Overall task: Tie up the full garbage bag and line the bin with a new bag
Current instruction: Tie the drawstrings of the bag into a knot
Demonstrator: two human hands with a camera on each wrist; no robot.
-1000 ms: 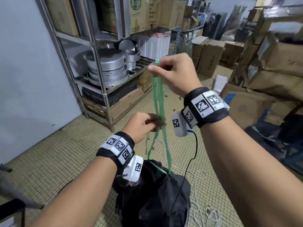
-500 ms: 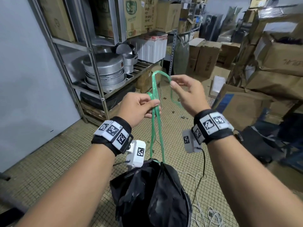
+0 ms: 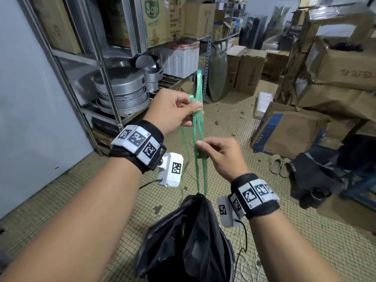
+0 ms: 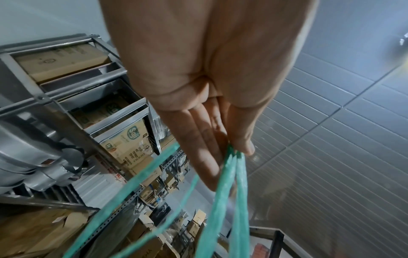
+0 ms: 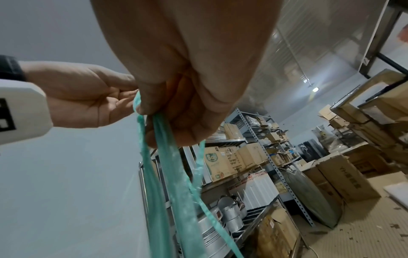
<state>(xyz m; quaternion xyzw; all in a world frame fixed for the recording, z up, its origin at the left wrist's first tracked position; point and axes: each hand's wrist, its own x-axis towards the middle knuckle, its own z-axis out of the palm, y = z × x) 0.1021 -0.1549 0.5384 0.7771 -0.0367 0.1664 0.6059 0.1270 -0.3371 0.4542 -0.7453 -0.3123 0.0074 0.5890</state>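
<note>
A full black garbage bag (image 3: 191,241) hangs below my hands, its mouth gathered by green drawstrings (image 3: 200,139) that rise from it. My left hand (image 3: 179,110) pinches the strings high up between thumb and fingers, a loop standing above it. The right hand (image 3: 215,153) grips the same strands lower down, just under the left. In the left wrist view the thumb and fingers clamp the drawstrings (image 4: 232,174). The right wrist view shows curled fingers around the drawstrings (image 5: 165,157), with the left hand (image 5: 88,99) beside them. No bin shows in any view.
A metal shelf rack (image 3: 105,82) with stacked steel pans (image 3: 122,88) stands at the left by a grey wall. Cardboard boxes (image 3: 289,131) pile up on the right. A black bag (image 3: 313,178) and sandals (image 3: 278,163) lie on the tiled floor. White cord (image 3: 248,269) trails near the garbage bag.
The right hand has come down from the top of the strings to a grip below the left. The left hand has risen and now holds the upper part with the loop.
</note>
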